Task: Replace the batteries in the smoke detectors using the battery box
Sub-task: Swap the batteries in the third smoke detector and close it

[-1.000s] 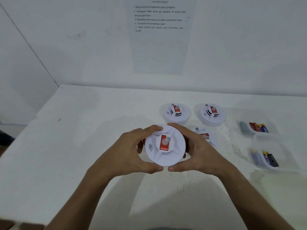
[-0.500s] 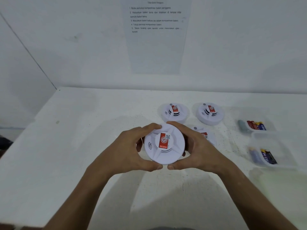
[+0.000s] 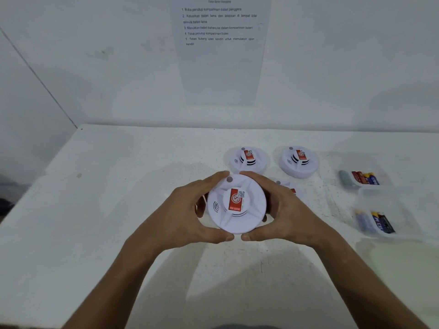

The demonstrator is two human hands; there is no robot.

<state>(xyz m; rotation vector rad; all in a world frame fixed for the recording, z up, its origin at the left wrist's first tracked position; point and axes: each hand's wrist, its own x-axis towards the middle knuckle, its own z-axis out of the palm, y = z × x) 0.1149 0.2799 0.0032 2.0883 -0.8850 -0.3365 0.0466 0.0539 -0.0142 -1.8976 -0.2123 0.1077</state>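
Smoke detector (image 3: 236,204), a smooth white plastic disc with a red label on its raised centre, sits lifted off the counter (image 3: 118,198) between both hands. Left hand (image 3: 180,214) and right hand (image 3: 282,213) each curl round its rim, thumbs nearly meeting at the near edge. Opening it likely wants opposed twisting with an even, firm grip. Beyond the hands lie two more detectors (image 3: 248,159); right of the right hand, clear trays hold cylindrical batteries (image 3: 364,178).
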